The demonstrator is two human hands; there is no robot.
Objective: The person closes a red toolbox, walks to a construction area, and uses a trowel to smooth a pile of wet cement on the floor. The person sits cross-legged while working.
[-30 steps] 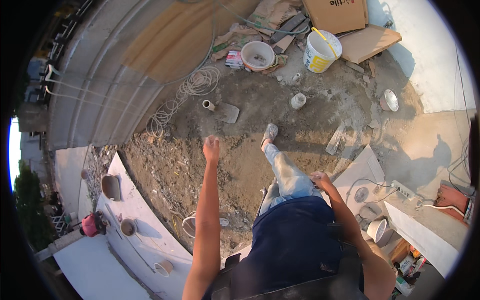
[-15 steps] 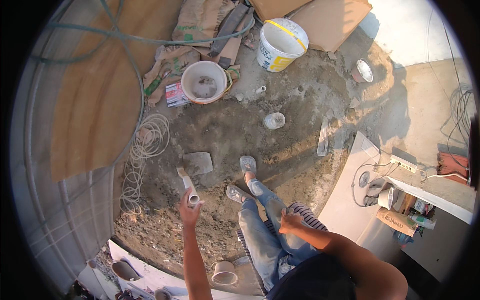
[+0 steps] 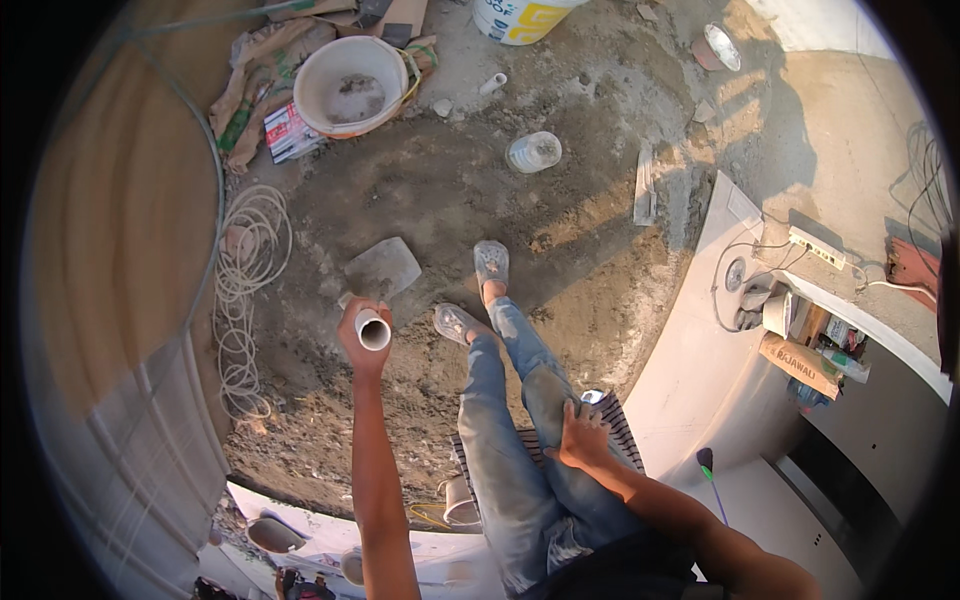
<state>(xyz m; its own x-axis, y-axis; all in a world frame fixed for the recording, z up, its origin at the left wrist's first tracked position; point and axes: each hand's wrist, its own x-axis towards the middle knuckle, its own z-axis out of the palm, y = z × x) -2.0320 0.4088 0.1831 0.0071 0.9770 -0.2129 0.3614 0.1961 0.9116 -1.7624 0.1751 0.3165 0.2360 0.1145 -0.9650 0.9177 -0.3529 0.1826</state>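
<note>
- White tube (image 3: 373,334) leans in the left hand (image 3: 350,334), near the grey plate (image 3: 384,267); its hollow end faces my camera, long axis foreshortened, dropping toward the ground (image 3: 440,195).
- I see that end just beyond the fingers curled around it.
- Right hand (image 3: 581,437) rests on the jeans (image 3: 497,470), fingers slightly parted.

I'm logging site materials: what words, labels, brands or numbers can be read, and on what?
I don't copy printed wording, but it stands on:
Brown bag: dark lettering, legible.
White bucket at top edge: blue and yellow print, partly legible.
Red-and-white packet: too small to read.
</note>
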